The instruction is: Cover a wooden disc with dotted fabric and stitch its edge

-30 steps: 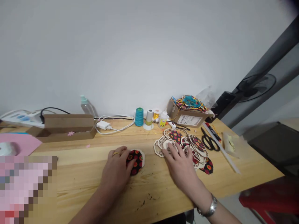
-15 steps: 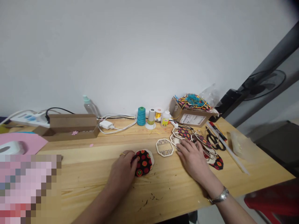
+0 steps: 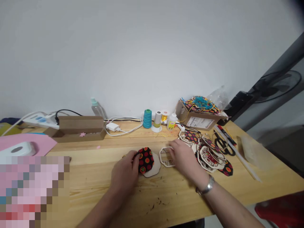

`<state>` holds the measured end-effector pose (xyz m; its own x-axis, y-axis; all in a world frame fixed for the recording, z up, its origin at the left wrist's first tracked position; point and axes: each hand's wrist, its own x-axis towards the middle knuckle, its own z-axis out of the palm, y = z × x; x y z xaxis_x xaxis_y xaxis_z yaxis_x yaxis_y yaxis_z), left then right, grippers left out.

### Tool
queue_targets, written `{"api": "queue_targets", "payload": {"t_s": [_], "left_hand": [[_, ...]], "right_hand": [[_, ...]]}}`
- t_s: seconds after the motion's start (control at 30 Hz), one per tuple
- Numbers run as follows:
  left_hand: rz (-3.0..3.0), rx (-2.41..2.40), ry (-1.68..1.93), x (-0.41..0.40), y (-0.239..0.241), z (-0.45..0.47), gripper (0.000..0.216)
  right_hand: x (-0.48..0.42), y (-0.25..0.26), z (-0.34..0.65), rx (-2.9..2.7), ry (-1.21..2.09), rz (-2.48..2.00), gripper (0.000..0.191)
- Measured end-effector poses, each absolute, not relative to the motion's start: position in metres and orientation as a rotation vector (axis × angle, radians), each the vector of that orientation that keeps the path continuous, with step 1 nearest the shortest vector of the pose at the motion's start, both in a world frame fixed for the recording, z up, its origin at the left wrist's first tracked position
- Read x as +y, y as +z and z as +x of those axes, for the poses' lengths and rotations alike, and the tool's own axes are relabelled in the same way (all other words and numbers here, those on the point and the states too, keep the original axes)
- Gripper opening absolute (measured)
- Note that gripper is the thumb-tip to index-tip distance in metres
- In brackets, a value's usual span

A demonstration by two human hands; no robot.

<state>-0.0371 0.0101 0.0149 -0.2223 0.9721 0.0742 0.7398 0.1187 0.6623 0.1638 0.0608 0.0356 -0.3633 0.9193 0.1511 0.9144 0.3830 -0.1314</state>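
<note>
Between the thumb and fingers of my left hand is the edge of a black fabric piece with red and orange round flowers. A pale scalloped wooden plate lies under it and sticks out to the right. My right hand is over the right side of a wooden lattice frame, its fingers bent down near the frame's edge. Whether those fingers touch or grip the frame is hidden. To the right of that hand lies a heap of lattice frames and flowered fabric pieces.
Along the wall stand a teal thread cone, a glue bottle and a cardboard box filled with fabric and threads. Scissors lie at the right. An open brown box and a white charger are at the left.
My right hand has moved left from the heap to the lattice frame. The fabric under my left hand has shifted, and more of the pale plate shows. The view has turned slightly left.
</note>
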Motion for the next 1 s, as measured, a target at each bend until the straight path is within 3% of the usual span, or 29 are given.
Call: {"api": "queue_targets", "payload": {"t_s": [0.27, 0.43, 0.57, 0.67, 0.87, 1.0], "left_hand": [[1.332, 1.876, 1.231, 0.010, 0.020, -0.043, 0.026], [1.020, 1.734, 1.401, 0.011, 0.027, -0.046, 0.032], [0.803, 1.621, 1.485, 0.013, 0.031, -0.048, 0.033], [0.698, 1.549, 1.532, 0.015, 0.032, -0.048, 0.035], [0.644, 1.506, 1.547, 0.014, 0.030, -0.045, 0.038], [0.756, 1.572, 1.513, 0.015, 0.027, -0.048, 0.039]], "right_hand": [[0.114, 0.026, 0.147, -2.408, 0.181, -1.775, 0.009], [0.128, 0.054, 0.117, -2.418, 0.340, -1.448, 0.025], [0.119, 0.073, 0.099, -2.403, 0.286, -1.270, 0.044], [0.098, 0.068, 0.105, -2.420, 0.256, -1.300, 0.025], [0.052, 0.039, 0.130, -2.501, 0.317, -1.312, 0.016], [0.034, 0.030, 0.133, -2.578, 0.374, -1.141, 0.062]]}}
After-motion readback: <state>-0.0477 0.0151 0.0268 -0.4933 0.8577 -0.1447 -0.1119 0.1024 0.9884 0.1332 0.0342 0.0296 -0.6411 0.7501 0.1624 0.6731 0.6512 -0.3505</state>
